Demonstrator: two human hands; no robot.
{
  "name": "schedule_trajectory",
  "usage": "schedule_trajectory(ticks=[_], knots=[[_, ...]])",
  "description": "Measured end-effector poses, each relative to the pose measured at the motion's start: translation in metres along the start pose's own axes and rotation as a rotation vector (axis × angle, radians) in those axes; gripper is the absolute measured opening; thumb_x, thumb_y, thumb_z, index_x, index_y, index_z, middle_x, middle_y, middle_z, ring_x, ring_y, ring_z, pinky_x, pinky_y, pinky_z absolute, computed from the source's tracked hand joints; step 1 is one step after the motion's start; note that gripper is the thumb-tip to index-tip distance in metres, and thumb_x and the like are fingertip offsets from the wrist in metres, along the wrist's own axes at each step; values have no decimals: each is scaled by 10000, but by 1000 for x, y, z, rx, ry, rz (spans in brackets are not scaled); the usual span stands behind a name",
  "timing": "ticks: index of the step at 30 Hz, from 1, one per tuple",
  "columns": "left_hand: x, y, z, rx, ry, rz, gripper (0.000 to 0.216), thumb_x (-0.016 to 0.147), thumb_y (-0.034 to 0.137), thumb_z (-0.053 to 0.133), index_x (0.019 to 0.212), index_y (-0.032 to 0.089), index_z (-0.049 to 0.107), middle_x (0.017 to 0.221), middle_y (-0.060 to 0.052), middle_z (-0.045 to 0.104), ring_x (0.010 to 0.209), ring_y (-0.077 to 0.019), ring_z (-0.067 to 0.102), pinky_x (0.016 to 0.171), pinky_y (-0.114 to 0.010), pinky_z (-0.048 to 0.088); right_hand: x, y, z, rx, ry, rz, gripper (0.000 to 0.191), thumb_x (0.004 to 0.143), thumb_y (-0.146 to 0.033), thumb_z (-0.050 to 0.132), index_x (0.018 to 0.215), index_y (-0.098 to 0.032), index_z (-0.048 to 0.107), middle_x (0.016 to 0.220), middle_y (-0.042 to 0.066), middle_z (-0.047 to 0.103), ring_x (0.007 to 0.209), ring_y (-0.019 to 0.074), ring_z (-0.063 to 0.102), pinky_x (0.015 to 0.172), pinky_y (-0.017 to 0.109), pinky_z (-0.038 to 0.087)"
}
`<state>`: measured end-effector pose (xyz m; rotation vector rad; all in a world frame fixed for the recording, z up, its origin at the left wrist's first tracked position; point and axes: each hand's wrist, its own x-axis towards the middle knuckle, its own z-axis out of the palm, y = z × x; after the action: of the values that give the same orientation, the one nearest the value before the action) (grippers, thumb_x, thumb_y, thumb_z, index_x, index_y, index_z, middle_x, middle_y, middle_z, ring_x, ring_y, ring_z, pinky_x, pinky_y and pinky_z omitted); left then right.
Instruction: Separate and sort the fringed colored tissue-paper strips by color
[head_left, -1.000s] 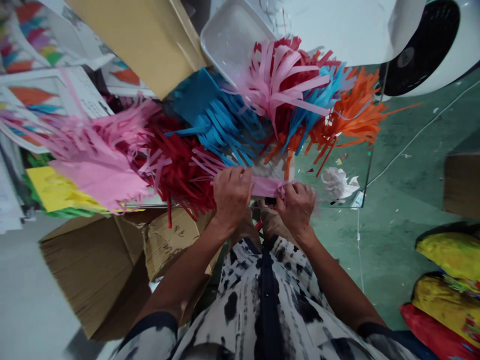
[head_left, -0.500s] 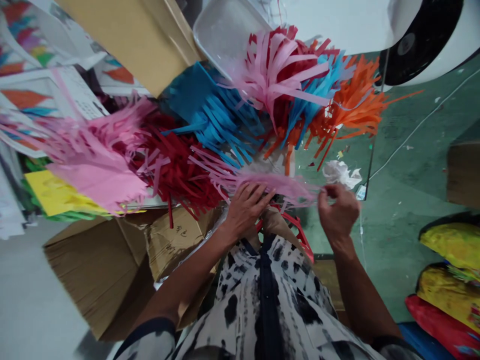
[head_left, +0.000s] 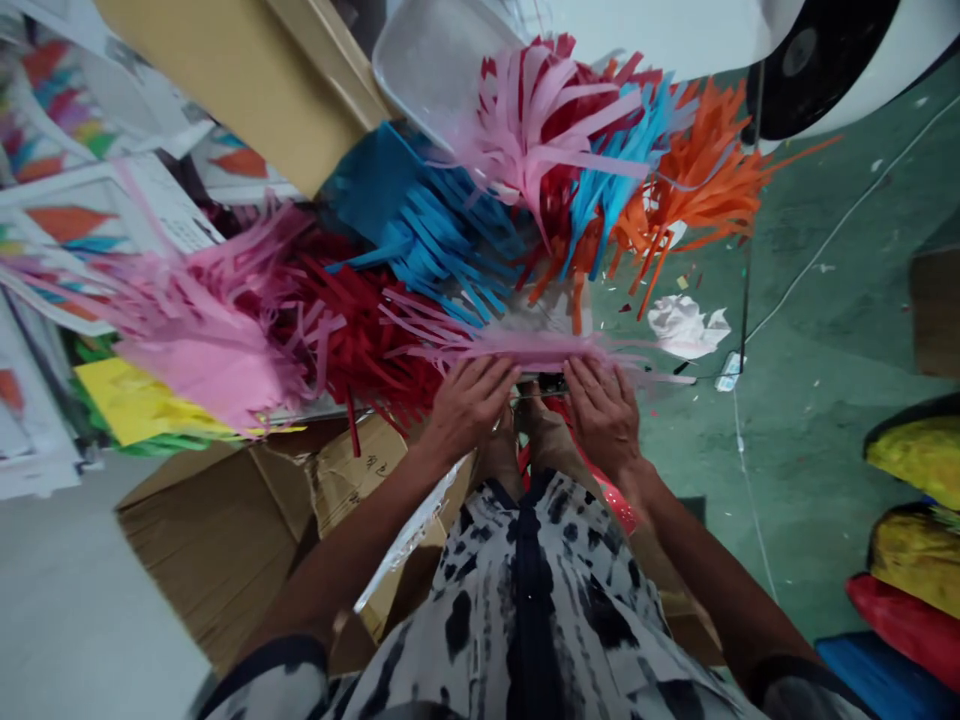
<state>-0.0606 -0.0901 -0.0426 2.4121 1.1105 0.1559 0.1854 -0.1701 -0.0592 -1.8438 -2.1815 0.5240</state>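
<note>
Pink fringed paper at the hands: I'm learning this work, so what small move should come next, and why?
I'd probably roll the pink paper gently: the left hand and right hand rest along its near edge, with loose strands beyond both.

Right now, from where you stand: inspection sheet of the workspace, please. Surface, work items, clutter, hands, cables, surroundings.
Surface: clear glass table, floor visible through it.
Work items: pink fringed paper strip along the front edge.
Clutter: red fringe, blue fringe, orange fringe, yellow sheet, crumpled white paper.
Hands: left hand and right hand both touch the pink strip, fingers extended; thumbs hidden, so grip unclear.
Cables: thin pale cord across the green floor, right side.
Surroundings: open cardboard box below the table, left; yellow and red items at right, exact kind unclear.
</note>
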Motion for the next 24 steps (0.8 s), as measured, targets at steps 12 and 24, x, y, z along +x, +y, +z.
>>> schedule_trajectory(ticks=[12,24], knots=[[11,2,-26,-62,115,79,267,1020,251,570,1225,248,742,1281,-82,751,1280,-253,640,1152,-492,497,10,11,-4,-10,62,14,427,1025,-215,568,1434,-316,634,1447,42,681,1434,268,556,1259,558,249],[47,18,10,-60,88,100,359,1006,266,596,1343,167,668,1361,-151,685,1313,-308,581,1097,-481,507,20,32,3,-125,260,-157,168,1003,-191,643,1093,-286,748,1238,-9,793,1189,195,684,1164,441,335]])
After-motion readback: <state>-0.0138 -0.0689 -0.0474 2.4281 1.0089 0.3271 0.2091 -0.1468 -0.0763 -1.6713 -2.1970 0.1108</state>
